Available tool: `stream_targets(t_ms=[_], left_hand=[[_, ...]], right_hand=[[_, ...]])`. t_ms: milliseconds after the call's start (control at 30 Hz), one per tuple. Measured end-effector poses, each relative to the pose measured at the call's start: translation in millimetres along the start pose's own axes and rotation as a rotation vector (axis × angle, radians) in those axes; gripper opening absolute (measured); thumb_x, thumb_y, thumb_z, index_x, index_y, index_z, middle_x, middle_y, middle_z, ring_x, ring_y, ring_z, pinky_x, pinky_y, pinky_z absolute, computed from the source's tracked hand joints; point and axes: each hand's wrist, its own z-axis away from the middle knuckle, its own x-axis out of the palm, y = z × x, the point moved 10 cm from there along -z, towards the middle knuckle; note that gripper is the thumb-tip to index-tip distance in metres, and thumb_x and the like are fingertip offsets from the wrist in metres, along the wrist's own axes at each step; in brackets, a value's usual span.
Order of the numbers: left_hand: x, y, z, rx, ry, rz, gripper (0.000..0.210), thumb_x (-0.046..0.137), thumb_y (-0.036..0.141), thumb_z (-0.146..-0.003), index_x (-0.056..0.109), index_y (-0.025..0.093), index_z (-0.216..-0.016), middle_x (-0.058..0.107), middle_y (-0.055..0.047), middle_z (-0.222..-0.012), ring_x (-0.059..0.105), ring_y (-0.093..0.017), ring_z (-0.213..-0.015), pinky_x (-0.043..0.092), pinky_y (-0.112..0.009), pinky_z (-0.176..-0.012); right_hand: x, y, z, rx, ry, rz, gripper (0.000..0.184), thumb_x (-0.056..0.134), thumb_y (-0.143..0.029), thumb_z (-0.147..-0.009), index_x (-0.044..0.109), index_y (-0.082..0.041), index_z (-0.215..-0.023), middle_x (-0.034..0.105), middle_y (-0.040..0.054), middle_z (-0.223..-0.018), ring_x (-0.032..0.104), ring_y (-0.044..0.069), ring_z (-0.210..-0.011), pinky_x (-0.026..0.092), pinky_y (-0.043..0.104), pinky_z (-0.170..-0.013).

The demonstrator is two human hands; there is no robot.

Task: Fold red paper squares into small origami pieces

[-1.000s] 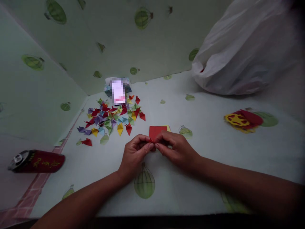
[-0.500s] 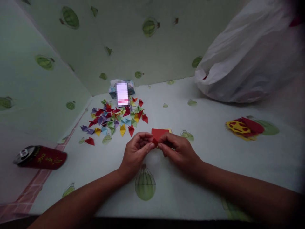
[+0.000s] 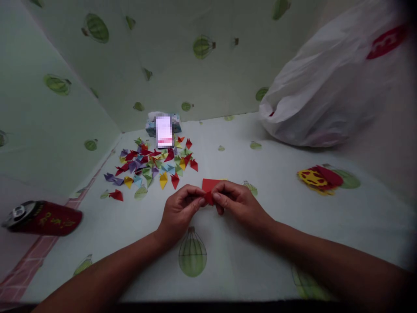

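Observation:
Between my hands is a small folded piece of red paper, pinched from both sides. My left hand grips its left edge between thumb and fingers. My right hand pinches the right edge, fingers curled. Just behind the fingertips lies a stack of square paper, red on top with a yellow edge showing; my hands partly cover it. To the left, a pile of folded paper cranes in red, yellow, green, blue and purple spreads over the table, with one red crane apart at the near left.
A phone, its screen lit and blurred, leans on a tissue box behind the cranes. A red can lies on its side at left. At right are a bulging white plastic bag and yellow and red paper cut-outs.
The camera view has shifted slightly, so the scene sits a little left and lower. More of the folded red paper shows between my fingers, and both hands still pinch it.

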Motion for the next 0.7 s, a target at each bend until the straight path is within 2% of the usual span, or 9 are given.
stream_targets(t_ms=[300,500,700], left_hand=[[3.0,7.9,0.0,0.107,-0.055,-0.125,0.002,0.070,0.021,-0.087,0.070,0.019,-0.087,0.067,-0.003,-0.085,0.064,-0.015,-0.079,0.052,-0.028,-0.075],[9.5,8.5,1.3,0.100,-0.103,-0.089,0.005,0.071,0.021,-0.087,0.070,0.018,-0.091,0.067,-0.004,-0.089,0.065,-0.015,-0.082,0.053,-0.028,-0.076],[6.7,4.9,1.3,0.037,-0.054,-0.049,0.005,0.072,0.020,-0.084,0.070,0.017,-0.088,0.067,-0.003,-0.085,0.065,-0.014,-0.077,0.054,-0.027,-0.073]], right_hand=[[-2.7,1.1,-0.3,0.032,0.001,0.067,0.018,0.058,-0.028,-0.089,0.061,-0.017,-0.075,0.058,-0.0020,-0.062,0.053,0.011,-0.056,0.044,0.025,-0.057],[-2.7,2.4,-0.9,0.036,0.002,0.093,0.017,0.059,-0.029,-0.089,0.062,-0.017,-0.077,0.058,-0.0020,-0.063,0.055,0.011,-0.057,0.045,0.025,-0.056],[0.5,3.0,-0.5,0.023,-0.015,0.048,0.018,0.058,-0.031,-0.091,0.060,-0.018,-0.079,0.057,-0.0024,-0.064,0.054,0.011,-0.057,0.045,0.025,-0.057]])
